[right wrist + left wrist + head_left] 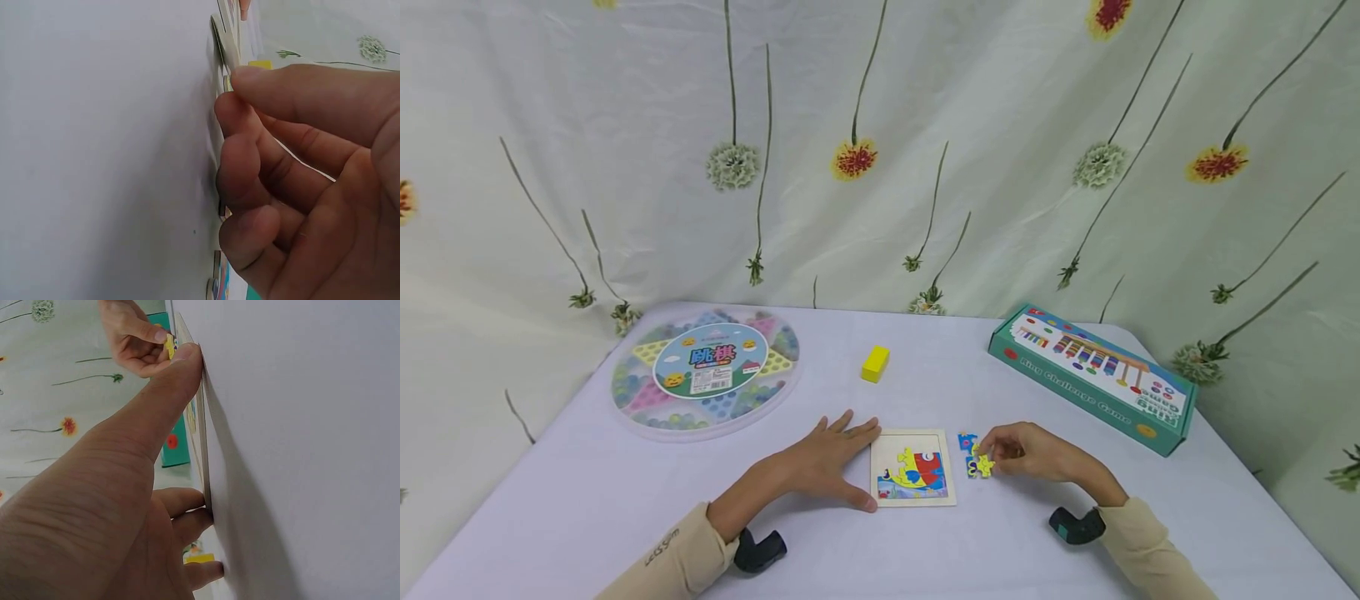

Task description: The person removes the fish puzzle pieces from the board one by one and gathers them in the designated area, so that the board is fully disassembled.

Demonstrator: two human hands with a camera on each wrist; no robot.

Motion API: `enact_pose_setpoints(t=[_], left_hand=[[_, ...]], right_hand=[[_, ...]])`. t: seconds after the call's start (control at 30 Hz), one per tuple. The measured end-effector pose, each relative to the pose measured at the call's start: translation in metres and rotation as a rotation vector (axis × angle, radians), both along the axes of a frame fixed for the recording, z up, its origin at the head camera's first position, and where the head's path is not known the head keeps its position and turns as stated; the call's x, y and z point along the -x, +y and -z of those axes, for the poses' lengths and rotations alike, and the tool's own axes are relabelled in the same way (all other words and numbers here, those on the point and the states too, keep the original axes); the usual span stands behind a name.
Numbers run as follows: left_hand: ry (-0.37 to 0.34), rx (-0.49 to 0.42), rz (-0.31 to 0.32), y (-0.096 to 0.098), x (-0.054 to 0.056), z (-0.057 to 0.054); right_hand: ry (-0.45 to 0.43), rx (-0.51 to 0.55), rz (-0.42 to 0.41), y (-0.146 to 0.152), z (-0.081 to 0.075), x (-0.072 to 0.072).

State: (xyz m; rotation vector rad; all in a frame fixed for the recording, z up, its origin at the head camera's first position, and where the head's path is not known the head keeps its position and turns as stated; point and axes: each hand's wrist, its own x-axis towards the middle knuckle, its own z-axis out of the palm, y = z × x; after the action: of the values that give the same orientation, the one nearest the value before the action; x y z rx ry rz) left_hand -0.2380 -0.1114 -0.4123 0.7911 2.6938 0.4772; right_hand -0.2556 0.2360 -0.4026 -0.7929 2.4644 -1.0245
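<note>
My left hand [827, 458] lies at the left side of a square wooden puzzle board [917, 502], fingers spread, thumb at the lower left corner and fingertips along the edge. Fitted pieces [931, 467] in the board show part of a red, yellow and blue picture; its upper left is bare wood. Just right of the board, my right hand [1030, 452] pinches a yellow puzzle piece [986, 467] between thumb and index finger. The held piece is seen edge-on in the right wrist view. Loose blue puzzle pieces [966, 441] lie beside it, partly covered.
Behind the board stands a yellow block [876, 364]. A round Chinese checkers set [647, 417] lies at the back left. At the back right is a green Ring Challenge Game box [1075, 382]. A floral cloth [820, 225] hangs behind the white table.
</note>
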Motion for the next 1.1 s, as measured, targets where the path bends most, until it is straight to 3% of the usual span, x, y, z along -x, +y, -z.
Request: enact_pose_setpoints(t=[0.2, 1.1], left_hand=[[-0.002, 0.002, -0.006, 0.0003, -0.0009, -0.0008], [-0.001, -0.009, -0.004, 0.0004, -0.0013, -0.0005]], right_hand=[[0.003, 0.01, -0.028, 0.0002, 0.0022, 0.0003], [-0.001, -0.016, -0.014, -0.0026, 0.0032, -0.0002]])
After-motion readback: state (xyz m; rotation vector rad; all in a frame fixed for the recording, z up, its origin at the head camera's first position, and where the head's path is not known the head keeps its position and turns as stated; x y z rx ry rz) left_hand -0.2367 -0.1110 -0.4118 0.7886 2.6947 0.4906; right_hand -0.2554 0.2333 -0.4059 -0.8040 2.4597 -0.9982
